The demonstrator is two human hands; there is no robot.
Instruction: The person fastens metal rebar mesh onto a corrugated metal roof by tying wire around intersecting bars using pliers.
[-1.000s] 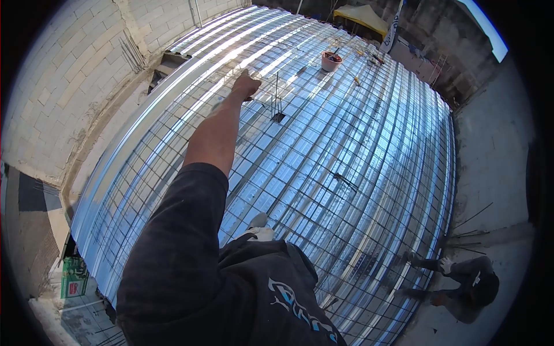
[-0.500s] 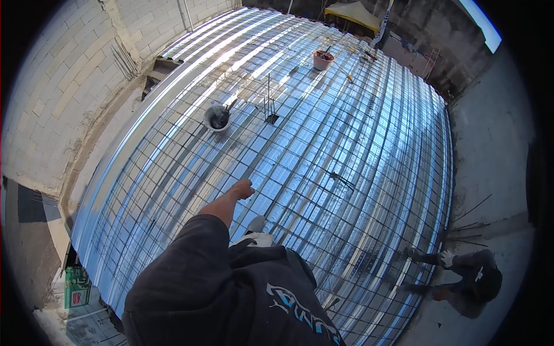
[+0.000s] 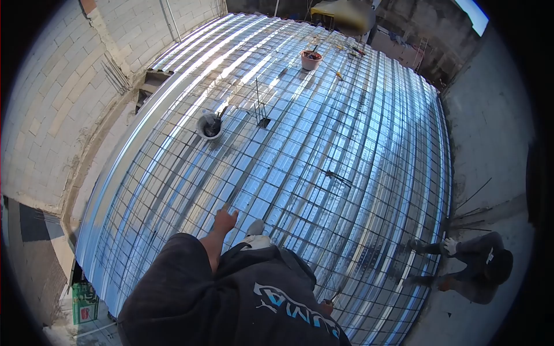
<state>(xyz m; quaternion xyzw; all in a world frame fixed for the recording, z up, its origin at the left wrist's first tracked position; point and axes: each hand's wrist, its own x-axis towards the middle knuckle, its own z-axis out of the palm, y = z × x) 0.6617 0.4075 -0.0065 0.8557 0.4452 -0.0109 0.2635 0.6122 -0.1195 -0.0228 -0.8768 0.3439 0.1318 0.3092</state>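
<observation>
My left hand [image 3: 225, 219] hangs above the steel mesh [image 3: 196, 190], its fingers loosely apart with nothing visible in them. Low in the view, beside the printed dark shirt, my right hand [image 3: 327, 306] shows only in part. Its fingers look closed around a thin dark tool [image 3: 337, 294], too small to make out clearly. Under the mesh lies shiny ribbed metal decking [image 3: 242, 193]. My shoe [image 3: 255, 227] stands on it, just right of my left hand.
A white bucket [image 3: 209, 126] and a pinkish tub [image 3: 311, 60] stand on the mesh. Upright rods [image 3: 259, 104] rise from a small opening. Dark wires [image 3: 338, 178] lie mid-deck. Another person [image 3: 479, 262] crouches at the right edge. Block walls [image 3: 52, 104] border the deck; a green crate [image 3: 85, 303] sits below.
My left hand has drawn back toward my body, and its fingers have loosened. My right hand has come into view beside the shirt. The crouching person has shifted slightly.
</observation>
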